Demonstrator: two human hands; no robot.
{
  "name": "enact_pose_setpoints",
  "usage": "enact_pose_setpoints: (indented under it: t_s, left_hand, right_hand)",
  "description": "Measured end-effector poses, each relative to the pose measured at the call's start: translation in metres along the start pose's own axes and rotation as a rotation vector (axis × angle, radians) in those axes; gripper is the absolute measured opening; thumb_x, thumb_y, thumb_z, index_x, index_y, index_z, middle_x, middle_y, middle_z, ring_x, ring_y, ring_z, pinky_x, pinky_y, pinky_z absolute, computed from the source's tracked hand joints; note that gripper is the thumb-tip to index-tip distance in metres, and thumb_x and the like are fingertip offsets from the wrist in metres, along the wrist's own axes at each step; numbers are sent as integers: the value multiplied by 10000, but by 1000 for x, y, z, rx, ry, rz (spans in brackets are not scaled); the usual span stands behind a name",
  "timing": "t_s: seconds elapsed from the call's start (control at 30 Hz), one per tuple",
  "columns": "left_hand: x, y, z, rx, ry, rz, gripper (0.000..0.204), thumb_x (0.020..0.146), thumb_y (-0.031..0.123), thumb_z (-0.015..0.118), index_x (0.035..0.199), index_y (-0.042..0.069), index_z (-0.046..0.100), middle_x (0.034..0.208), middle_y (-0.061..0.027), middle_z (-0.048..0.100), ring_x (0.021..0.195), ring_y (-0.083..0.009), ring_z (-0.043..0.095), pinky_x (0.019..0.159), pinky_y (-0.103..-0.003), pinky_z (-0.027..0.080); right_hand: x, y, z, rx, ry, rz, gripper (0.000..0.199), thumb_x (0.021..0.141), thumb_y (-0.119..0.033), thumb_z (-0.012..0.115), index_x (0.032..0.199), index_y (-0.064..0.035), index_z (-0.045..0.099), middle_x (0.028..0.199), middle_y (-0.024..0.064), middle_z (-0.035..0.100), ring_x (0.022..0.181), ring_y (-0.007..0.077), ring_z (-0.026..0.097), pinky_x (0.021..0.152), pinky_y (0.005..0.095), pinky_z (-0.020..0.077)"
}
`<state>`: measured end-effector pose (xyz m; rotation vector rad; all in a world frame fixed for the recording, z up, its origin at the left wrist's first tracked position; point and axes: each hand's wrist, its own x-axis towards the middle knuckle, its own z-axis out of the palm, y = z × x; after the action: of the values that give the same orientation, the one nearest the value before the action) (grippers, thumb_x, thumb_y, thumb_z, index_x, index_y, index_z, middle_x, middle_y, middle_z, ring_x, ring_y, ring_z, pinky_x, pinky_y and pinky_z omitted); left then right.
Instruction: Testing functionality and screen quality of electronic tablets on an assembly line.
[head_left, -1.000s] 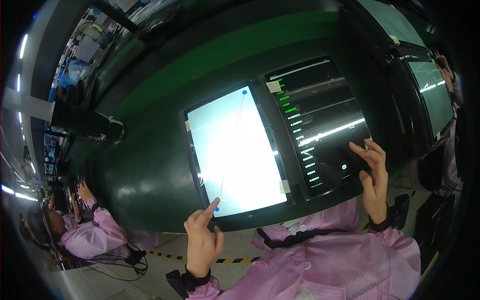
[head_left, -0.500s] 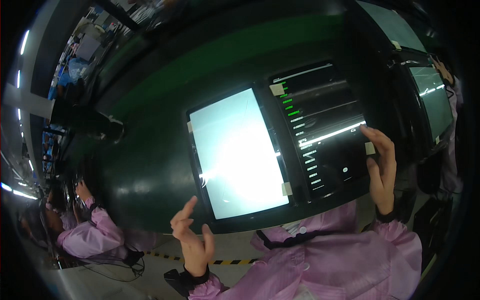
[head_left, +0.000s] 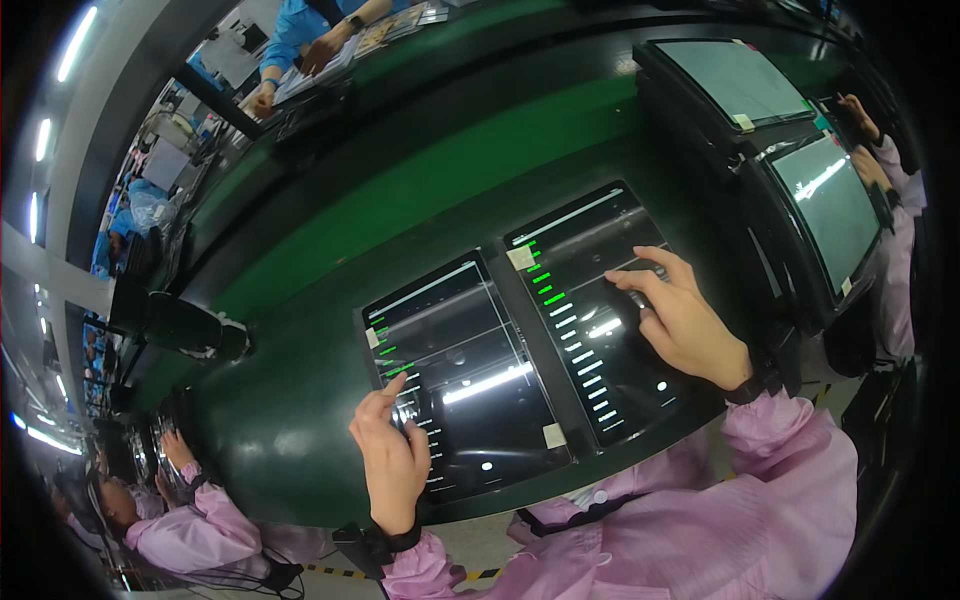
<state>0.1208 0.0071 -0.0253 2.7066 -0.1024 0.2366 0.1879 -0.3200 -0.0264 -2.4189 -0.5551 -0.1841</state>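
Observation:
Two large black tablets lie side by side on the green tabletop (head_left: 270, 425). On the left tablet (head_left: 490, 415) a dark screen shows a list with several green lines at its upper left. My left hand (head_left: 392, 455) is at that tablet's left edge, index finger stretched onto the list, other fingers loosely bent, holding nothing. The right tablet (head_left: 590, 235) shows a similar list of green and white lines. Over its right half hovers my right hand (head_left: 690, 325), fingers apart and empty; whether a fingertip touches the glass I cannot tell. Pale sticky notes (head_left: 521, 258) sit on both tablets.
At the right, more screens (head_left: 740, 85) rest on raised black supports beside a co-worker's hands (head_left: 870, 160). A black cylindrical object (head_left: 190, 325) stands at the left. Another co-worker in a pink sleeve (head_left: 205, 525) is at lower left. Across the bench, a person in blue (head_left: 300, 40) handles papers.
The left tablet's screen has gone from bright white to a dark list. My left hand has moved onto its list. My right hand has shifted from the right tablet's edge inward over its screen.

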Motion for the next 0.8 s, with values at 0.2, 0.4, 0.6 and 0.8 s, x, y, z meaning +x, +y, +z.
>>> enact_pose_setpoints:
  t_s: [0.2,0.4,0.6,0.8]
  left_hand:
    - [7,-6,2,40,-14,82,484,731,-87,482,1184,11,342,1268,-150,528,1107,-302,422,988,-377,255]
    - [41,1,-16,-28,110,212,519,740,-77,481,1234,-33,329,1314,-174,453,1171,-309,418,1015,-391,288]
    - [102,12,17,-112,-37,351,493,759,-8,525,1249,13,467,1156,-167,485,1099,-330,451,951,-408,335]
    - [115,15,33,21,-77,395,420,756,17,508,1165,-28,422,1136,-166,483,1092,-330,451,942,-410,320]
  right_hand:
    - [5,4,2,-51,-35,-37,421,749,18,491,1168,-21,514,1060,102,615,1224,339,384,1022,471,280]
    - [38,0,-17,44,133,-79,388,782,-36,497,1169,-16,497,1189,155,511,1197,353,402,979,427,361]
    - [77,12,21,-15,-37,-177,380,803,-78,501,1172,2,465,1214,215,465,1207,397,370,1007,466,326]
    - [87,5,41,-102,-83,-221,389,834,-128,490,1200,-5,440,1212,186,488,1233,386,351,1042,493,249]
